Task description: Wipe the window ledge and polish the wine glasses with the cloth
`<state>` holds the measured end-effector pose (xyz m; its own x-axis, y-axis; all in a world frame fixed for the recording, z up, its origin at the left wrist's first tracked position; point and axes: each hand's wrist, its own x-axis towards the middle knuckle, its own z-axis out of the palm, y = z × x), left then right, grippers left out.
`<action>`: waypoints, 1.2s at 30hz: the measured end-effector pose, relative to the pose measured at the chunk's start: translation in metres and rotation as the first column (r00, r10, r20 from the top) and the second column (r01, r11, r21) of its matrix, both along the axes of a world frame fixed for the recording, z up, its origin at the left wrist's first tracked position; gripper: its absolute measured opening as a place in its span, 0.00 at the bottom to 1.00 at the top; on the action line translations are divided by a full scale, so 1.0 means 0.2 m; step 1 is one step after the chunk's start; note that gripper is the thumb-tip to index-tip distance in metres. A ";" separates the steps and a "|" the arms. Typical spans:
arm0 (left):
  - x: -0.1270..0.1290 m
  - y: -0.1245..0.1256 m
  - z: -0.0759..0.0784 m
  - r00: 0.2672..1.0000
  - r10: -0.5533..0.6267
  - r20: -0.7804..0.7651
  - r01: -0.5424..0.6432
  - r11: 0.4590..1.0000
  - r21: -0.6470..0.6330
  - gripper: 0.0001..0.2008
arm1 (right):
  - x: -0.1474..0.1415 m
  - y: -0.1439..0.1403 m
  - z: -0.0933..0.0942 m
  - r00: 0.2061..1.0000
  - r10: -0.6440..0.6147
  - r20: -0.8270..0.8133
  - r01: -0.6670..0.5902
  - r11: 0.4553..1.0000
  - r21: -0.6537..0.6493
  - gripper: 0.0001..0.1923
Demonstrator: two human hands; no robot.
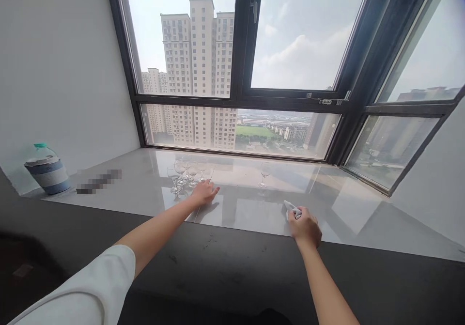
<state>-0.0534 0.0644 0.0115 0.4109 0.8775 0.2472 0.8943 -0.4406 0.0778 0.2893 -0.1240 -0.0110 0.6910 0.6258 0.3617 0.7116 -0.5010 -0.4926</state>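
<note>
My right hand (305,227) is closed around a crumpled white cloth (292,209) near the front edge of the windowsill. My left hand (205,193) is just right of a cluster of several clear stemmed glasses (180,170), its fingers apart and nothing visible in them. Whether its fingertips touch the sill is hard to tell. All the clustered glasses stand upright. Farther right, between my hands and a little behind them, a single stemmed glass (264,174) stands alone on the glossy sill.
The pale, reflective windowsill (250,208) ends in a front edge above a dark wall. At its left end are a blue and white bucket (47,174), a bottle with a green cap (40,146) and a blurred-out item (98,181). Dark window frames (236,101) border the back.
</note>
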 end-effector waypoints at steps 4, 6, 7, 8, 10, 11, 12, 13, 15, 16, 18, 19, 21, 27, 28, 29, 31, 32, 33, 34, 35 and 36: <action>0.06 0.11 0.00 0.997 0.071 0.008 -0.071 0.994 -0.081 0.34 | 0.00 0.00 0.00 1.000 0.001 -0.004 -0.001 1.000 0.008 0.18; 0.06 0.14 0.01 0.995 0.102 -0.005 -0.102 0.986 -0.128 0.37 | 0.00 0.01 0.00 1.000 0.000 -0.004 0.000 1.000 0.007 0.18; 0.06 0.14 0.01 0.994 0.113 -0.013 -0.113 0.983 -0.147 0.38 | 0.00 0.01 0.00 1.000 -0.002 -0.007 0.002 1.000 0.005 0.18; 0.06 0.14 0.01 0.993 0.119 -0.021 -0.120 0.980 -0.159 0.39 | 0.00 0.01 0.00 1.000 -0.003 -0.010 0.003 1.000 0.004 0.18; 0.06 0.13 0.02 0.991 0.133 -0.031 -0.136 0.978 -0.161 0.41 | 0.00 0.01 0.00 1.000 -0.001 -0.011 0.001 1.000 0.005 0.18; 0.06 0.13 0.03 0.989 0.147 -0.035 -0.150 0.977 -0.153 0.41 | 0.00 0.01 0.00 1.000 0.001 -0.010 -0.001 1.000 0.007 0.18; 0.06 0.12 0.03 0.986 0.164 -0.037 -0.167 0.975 -0.148 0.42 | 0.00 0.00 0.00 1.000 0.004 -0.009 -0.004 1.000 0.008 0.18; 0.05 0.12 0.04 0.983 0.182 -0.038 -0.185 0.972 -0.147 0.43 | 0.00 0.00 0.00 1.000 0.006 -0.008 -0.006 1.000 0.009 0.19; 0.04 0.12 0.04 0.979 0.202 -0.039 -0.206 0.966 -0.156 0.44 | 0.00 0.00 -0.01 1.000 0.011 -0.007 -0.011 1.000 0.008 0.18; 0.03 0.12 0.04 0.979 0.202 -0.040 -0.206 0.965 -0.162 0.44 | 0.00 0.00 -0.01 1.000 0.012 -0.006 -0.012 1.000 0.010 0.18; 0.03 0.12 0.04 0.979 0.198 -0.046 -0.202 0.966 -0.160 0.43 | 0.01 0.01 -0.01 1.000 0.012 -0.001 -0.012 1.000 0.015 0.18; 0.03 0.12 0.04 0.980 0.193 -0.051 -0.198 0.970 -0.142 0.42 | 0.01 0.01 -0.02 1.000 0.010 0.001 -0.010 1.000 0.017 0.17; 0.06 0.11 0.04 0.985 0.164 -0.058 -0.168 0.983 -0.071 0.39 | 0.01 0.01 -0.02 1.000 0.006 0.002 -0.006 1.000 0.015 0.17; 0.43 0.03 0.10 0.992 -0.127 -0.015 0.127 0.992 0.017 0.30 | 0.01 0.02 -0.02 1.000 -0.003 0.014 0.003 1.000 0.000 0.17; 0.51 0.01 0.11 0.981 -0.195 -0.009 0.195 0.981 0.000 0.30 | 0.01 0.02 -0.02 1.000 -0.003 0.018 0.003 1.000 0.006 0.16; 0.60 0.00 0.11 0.966 -0.257 -0.007 0.257 0.966 -0.014 0.30 | 0.01 0.02 -0.02 1.000 -0.002 0.021 0.002 1.000 0.014 0.16; 0.77 -0.02 0.12 0.943 -0.333 -0.016 0.332 0.942 -0.050 0.30 | 0.01 0.02 -0.02 1.000 -0.001 0.024 0.000 1.000 0.029 0.16; 0.85 -0.02 0.12 0.936 -0.352 -0.015 0.350 0.933 -0.084 0.30 | 0.01 0.02 -0.02 1.000 -0.001 0.023 0.000 0.999 0.035 0.16; 0.93 -0.03 0.12 0.934 -0.357 -0.008 0.353 0.928 -0.117 0.30 | 0.01 0.02 -0.02 1.000 -0.001 0.020 0.000 0.999 0.041 0.15; 1.00 -0.03 0.12 0.936 -0.351 0.002 0.348 0.925 -0.151 0.31 | 0.01 0.02 -0.02 1.000 -0.002 0.018 0.001 0.999 0.047 0.15; 1.06 -0.02 0.11 0.941 -0.337 0.013 0.334 0.925 -0.181 0.31 | 0.01 0.02 -0.02 1.000 -0.003 0.016 0.002 0.999 0.053 0.15; 1.11 -0.02 0.11 0.947 -0.319 0.024 0.317 0.925 -0.208 0.32 | 0.01 0.02 -0.01 1.000 -0.003 0.012 0.003 0.998 0.058 0.15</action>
